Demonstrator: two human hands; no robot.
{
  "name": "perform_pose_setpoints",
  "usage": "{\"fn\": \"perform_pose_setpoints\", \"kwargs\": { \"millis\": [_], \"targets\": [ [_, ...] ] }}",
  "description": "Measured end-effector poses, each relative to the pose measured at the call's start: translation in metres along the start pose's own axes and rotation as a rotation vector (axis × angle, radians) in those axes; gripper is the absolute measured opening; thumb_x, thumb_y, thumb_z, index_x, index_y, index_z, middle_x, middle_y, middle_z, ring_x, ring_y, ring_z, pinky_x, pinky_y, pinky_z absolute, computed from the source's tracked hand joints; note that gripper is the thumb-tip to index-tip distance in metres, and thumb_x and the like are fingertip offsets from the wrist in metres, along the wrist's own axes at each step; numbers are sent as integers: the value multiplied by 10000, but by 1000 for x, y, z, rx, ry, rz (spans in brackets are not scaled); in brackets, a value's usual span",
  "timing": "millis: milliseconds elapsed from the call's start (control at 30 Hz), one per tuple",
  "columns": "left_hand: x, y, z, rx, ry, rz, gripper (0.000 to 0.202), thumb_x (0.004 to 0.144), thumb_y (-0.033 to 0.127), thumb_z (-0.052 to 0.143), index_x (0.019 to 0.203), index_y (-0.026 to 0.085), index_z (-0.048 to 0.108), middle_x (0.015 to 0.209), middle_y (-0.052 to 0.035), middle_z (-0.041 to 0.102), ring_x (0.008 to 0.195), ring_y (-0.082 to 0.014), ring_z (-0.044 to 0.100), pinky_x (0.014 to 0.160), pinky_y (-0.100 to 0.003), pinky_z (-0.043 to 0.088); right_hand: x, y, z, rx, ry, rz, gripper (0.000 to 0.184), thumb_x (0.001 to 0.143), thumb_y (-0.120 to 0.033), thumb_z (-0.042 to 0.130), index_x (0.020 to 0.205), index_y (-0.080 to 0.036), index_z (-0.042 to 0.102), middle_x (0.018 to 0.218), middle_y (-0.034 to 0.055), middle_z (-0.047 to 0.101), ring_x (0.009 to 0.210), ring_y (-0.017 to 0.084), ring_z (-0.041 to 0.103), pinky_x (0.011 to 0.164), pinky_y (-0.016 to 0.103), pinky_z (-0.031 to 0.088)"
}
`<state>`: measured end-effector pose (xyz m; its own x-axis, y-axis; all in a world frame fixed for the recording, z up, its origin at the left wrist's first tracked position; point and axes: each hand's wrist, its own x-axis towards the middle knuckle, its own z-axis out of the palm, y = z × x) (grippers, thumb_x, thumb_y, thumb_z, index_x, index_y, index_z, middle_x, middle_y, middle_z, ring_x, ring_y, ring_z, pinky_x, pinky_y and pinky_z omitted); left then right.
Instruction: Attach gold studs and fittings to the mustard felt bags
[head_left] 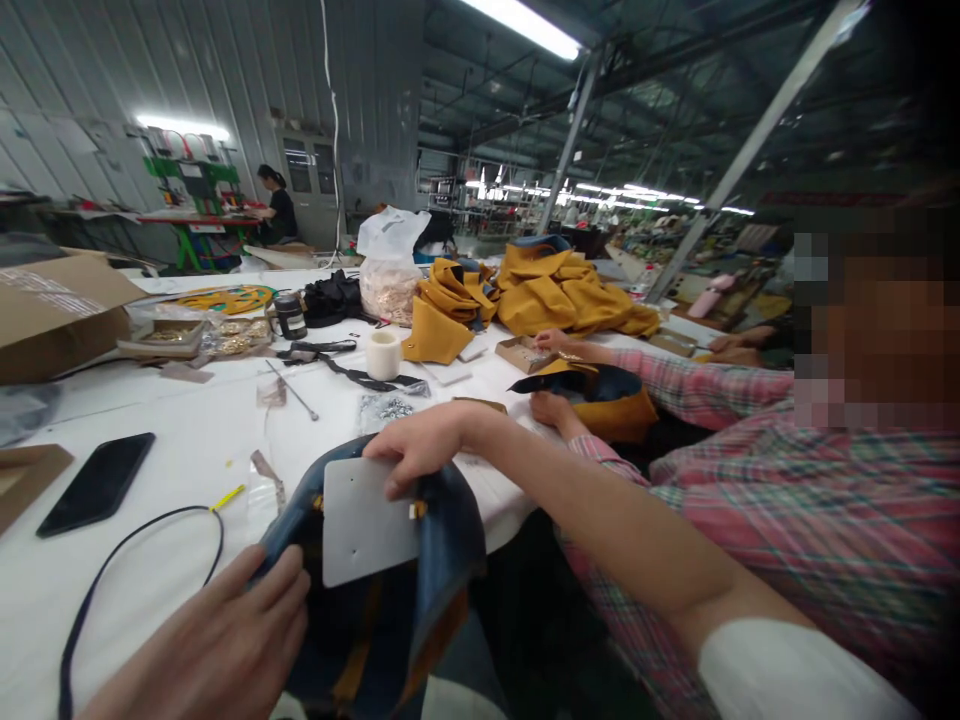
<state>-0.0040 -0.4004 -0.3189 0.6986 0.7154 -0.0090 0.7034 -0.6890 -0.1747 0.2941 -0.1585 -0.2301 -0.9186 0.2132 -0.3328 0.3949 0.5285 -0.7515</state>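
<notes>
A dark blue bag-like piece (454, 530) with mustard-yellow showing on its lower edge lies open on the table's near edge. My left hand (225, 625) is closed on the bag's left rim, fingers curled over it. A thin light grey rectangular plate (367, 530) with small holes stands in the bag's mouth. At its upper right corner my right hand (424, 445) pinches it, thumb on the near face. Small gold-coloured metal fittings (418, 510) show on the blue lining beside the plate. The plate's lower edge is partly lost in the dark interior.
A co-worker in a plaid shirt (750, 500) handles a yellow piece (626, 415) at the right. On the white table are a phone (97, 483), a tape roll (384, 355), a black cord (112, 560), a cardboard box (56, 310) and yellow pieces (562, 290).
</notes>
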Motion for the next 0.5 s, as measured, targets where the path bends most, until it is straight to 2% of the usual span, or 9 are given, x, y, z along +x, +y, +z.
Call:
{"fn": "perform_pose_setpoints", "kwargs": {
  "millis": [67,133,200,267,333,400,500],
  "targets": [
    [17,11,-24,40,-14,-34,401,1069,193,624,1404,126,835,1512,-242,763,1470,-439,653,1299,-683,469,8,-6,-14,-134,44,63,152,819,-223,926,866,-186,787,794,-42,770,743,159,674,697,264,456],
    [37,27,-49,114,-61,-84,362,1072,181,595,1305,101,859,1358,-259,796,1339,-463,697,1134,-672,576,17,-13,-20,-191,134,88,167,780,-215,949,836,-187,795,781,-37,767,721,162,660,686,270,443],
    [55,43,-70,171,-94,-102,336,1089,172,551,1213,126,860,1144,-206,795,1158,-418,729,972,-590,619,23,-21,-15,-199,258,92,184,791,-246,954,873,-191,798,852,-23,785,775,177,684,687,267,450],
    [67,54,-85,226,-84,-97,327,1092,142,515,1120,168,840,997,-140,744,986,-355,717,824,-500,604,26,-28,-2,-126,328,118,225,869,-354,934,959,-198,798,966,-6,805,876,197,715,693,261,469],
    [74,62,-92,236,-57,-95,308,1073,105,522,1021,197,811,923,-102,700,873,-320,686,718,-446,564,22,-32,15,40,323,180,367,952,-546,885,1050,-204,796,1063,10,819,953,211,731,705,261,494],
    [75,65,-92,189,-25,-92,279,1040,86,566,966,222,798,899,-83,689,824,-314,665,667,-438,546,14,-31,27,206,277,241,552,975,-741,819,1113,-207,799,1109,21,828,985,218,743,735,268,523],
    [73,63,-83,111,14,-47,271,1036,109,576,1033,235,817,949,-83,719,868,-333,685,684,-467,594,-4,-21,30,223,218,272,695,967,-882,749,1135,-210,796,1156,30,827,1014,218,740,805,281,537]
  ]
}}
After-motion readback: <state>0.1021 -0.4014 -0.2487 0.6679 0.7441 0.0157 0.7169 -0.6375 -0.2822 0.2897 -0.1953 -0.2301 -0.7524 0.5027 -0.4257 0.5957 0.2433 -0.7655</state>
